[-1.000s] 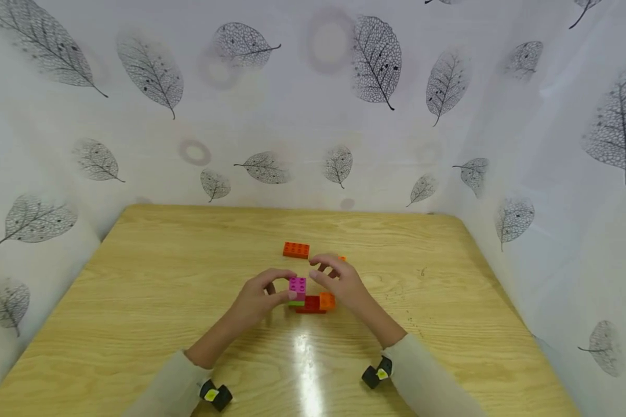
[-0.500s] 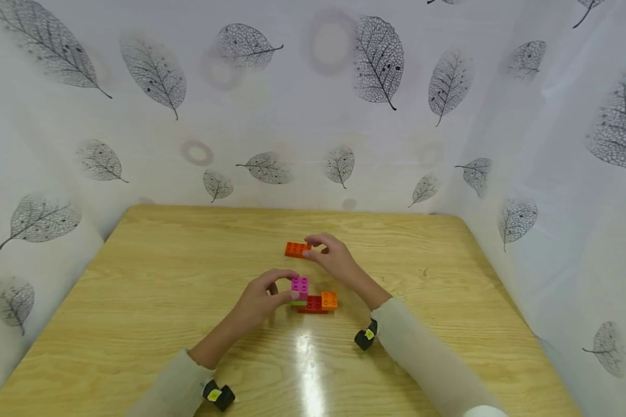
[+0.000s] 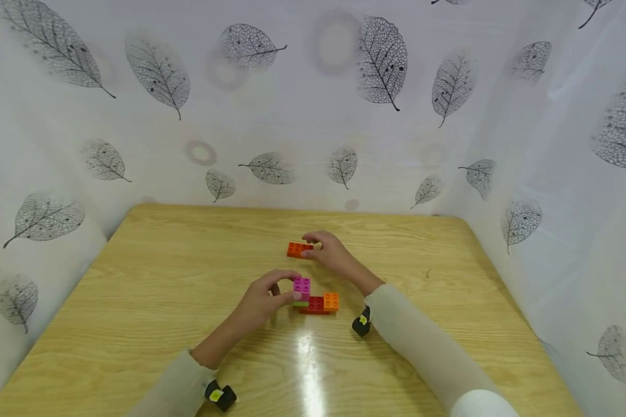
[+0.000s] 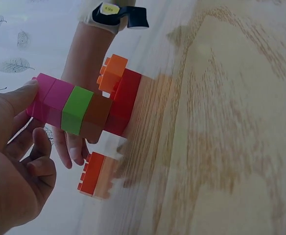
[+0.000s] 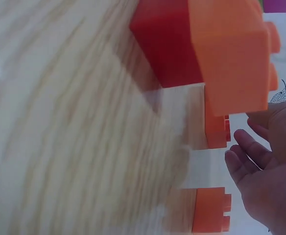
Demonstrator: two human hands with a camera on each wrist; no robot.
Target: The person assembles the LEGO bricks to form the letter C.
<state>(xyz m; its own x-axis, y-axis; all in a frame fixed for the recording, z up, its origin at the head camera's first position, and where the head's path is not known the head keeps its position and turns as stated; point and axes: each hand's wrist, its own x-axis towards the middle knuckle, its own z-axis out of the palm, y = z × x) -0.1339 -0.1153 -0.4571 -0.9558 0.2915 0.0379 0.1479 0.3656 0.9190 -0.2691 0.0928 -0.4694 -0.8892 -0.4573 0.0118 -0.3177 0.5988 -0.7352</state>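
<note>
I'm watching the left hand pinching square pink bricks above a green brick; the right hand, loosely parted, gripping nothing, is curving beside a studded red-orange brick.

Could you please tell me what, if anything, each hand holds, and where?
The left hand pinches the square magenta plastic block atop the stack by its sides; whether the right hand grips the rectangular orange-red plastic brick is unclear.

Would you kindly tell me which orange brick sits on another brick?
The small orange brick on the right end of the red brick; the long red-orange brick and the other orange brick lie on the table.
</note>
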